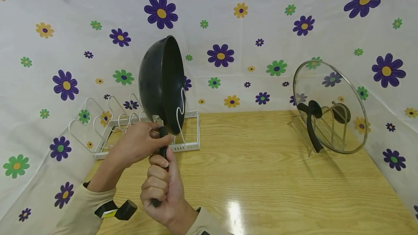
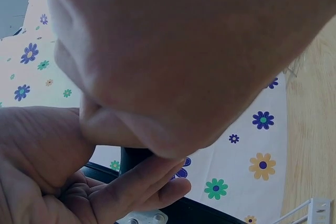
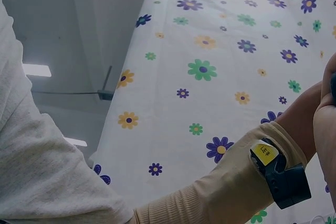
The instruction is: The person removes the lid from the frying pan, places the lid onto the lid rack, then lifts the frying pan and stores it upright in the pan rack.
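Observation:
A black wok (image 1: pixel 151 75) stands on its edge, tilted sideways with its open side to the right, at the white wire rack (image 1: pixel 198 130). One curved wire of the rack crosses in front of the wok's rim. My right hand (image 1: pixel 166 188) grips the lower part of the black handle, its fingers wrapped round it. Higher up, beside the metal bracket (image 1: pixel 158 120), my left hand (image 1: pixel 138 142) holds the handle between thumb and fingers. In the left wrist view, the left hand's fingers (image 2: pixel 139 187) lie by the handle below the right fist (image 2: pixel 142 72).
On the right, a glass lid (image 1: pixel 339 82) with a black handle leans in a small wire stand (image 1: pixel 302 133). The rack's other curved wires (image 1: pixel 81 133) extend to the left. A flowered cloth (image 1: pixel 202 79) hangs behind the wooden table (image 1: pixel 254 169).

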The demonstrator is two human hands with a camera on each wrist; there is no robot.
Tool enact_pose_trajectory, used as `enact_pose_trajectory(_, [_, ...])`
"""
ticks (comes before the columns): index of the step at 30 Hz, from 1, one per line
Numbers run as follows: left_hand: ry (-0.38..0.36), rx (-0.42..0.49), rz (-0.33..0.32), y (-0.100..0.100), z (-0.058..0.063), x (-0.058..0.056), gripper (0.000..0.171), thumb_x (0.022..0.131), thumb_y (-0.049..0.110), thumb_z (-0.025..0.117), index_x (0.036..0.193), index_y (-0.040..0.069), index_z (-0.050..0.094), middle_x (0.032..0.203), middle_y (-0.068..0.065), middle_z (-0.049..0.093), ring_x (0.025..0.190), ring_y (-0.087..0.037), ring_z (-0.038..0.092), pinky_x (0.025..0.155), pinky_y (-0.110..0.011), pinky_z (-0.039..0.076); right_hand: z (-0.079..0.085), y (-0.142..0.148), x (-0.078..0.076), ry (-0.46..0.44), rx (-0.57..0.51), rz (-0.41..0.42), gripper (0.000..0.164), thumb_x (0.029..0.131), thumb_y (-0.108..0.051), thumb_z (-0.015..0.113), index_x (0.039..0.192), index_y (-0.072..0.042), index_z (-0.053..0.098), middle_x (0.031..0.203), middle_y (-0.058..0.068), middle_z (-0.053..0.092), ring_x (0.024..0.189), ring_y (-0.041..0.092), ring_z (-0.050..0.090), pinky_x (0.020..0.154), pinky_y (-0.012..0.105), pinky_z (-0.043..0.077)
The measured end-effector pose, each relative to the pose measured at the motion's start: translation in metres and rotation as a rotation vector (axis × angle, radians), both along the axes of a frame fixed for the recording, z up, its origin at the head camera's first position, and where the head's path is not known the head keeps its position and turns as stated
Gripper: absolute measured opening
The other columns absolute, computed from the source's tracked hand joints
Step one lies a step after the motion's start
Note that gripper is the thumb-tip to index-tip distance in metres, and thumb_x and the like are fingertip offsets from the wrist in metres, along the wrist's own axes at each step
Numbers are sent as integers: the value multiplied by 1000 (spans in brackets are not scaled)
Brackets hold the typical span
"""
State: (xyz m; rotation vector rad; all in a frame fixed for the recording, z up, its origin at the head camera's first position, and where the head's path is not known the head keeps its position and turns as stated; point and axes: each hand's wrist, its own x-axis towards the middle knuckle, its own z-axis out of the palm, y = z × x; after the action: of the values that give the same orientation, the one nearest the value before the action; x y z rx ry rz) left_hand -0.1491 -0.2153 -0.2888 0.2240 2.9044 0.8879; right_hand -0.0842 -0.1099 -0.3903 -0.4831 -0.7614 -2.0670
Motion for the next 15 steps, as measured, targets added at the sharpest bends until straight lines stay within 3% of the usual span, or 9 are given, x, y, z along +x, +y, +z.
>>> enact_pose_trajectory(4, [6,-6,-4,0,-1,0,33,93,38,70,84,8,59,61,5,36,55,-15,37,48,-28,30,-1,0,0,5,1,-3,39,109,-47,43,82,-19,47,58,-10,28,43,-1,19,44,10,18])
enact_pose_trajectory(15, [36,9,1,1,-8,0,38,93,37,71,72,13,49,61,6,34,54,-14,37,48,-27,30,-3,2,0,-45,-8,15,39,109,-45,44,82,-18,47,58,-9,29,43,-1,20,44,10,20])
